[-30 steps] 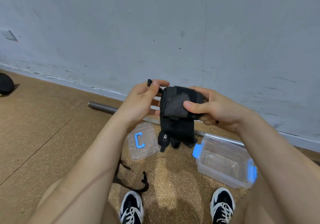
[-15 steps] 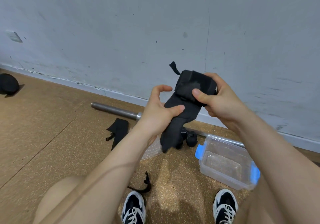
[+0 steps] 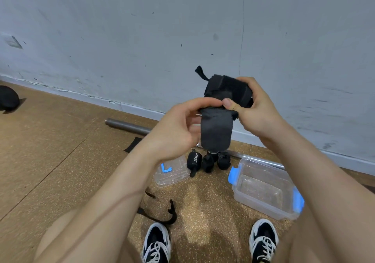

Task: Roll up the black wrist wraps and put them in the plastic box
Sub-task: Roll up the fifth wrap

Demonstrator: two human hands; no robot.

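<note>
A black wrist wrap (image 3: 225,94) is held up in front of the wall, its upper part rolled and a short tail (image 3: 216,132) hanging down. My right hand (image 3: 253,108) grips the rolled part, thumb across its front. My left hand (image 3: 180,128) pinches the top of the hanging tail with its fingers curled. Three rolled black wraps (image 3: 209,161) stand on the floor below. The clear plastic box (image 3: 263,189) with blue clips sits open on the floor to the right, with nothing visible inside.
The box's clear lid (image 3: 172,171) lies left of the rolled wraps. An unrolled black wrap (image 3: 162,214) lies near my left shoe (image 3: 156,242), another black piece (image 3: 133,144) behind my forearm. A steel bar (image 3: 129,126) runs along the wall. A black object (image 3: 8,98) sits far left.
The roll has grown and the hanging tail is shorter. My left hand has moved up from the middle of the tail to just under the roll.
</note>
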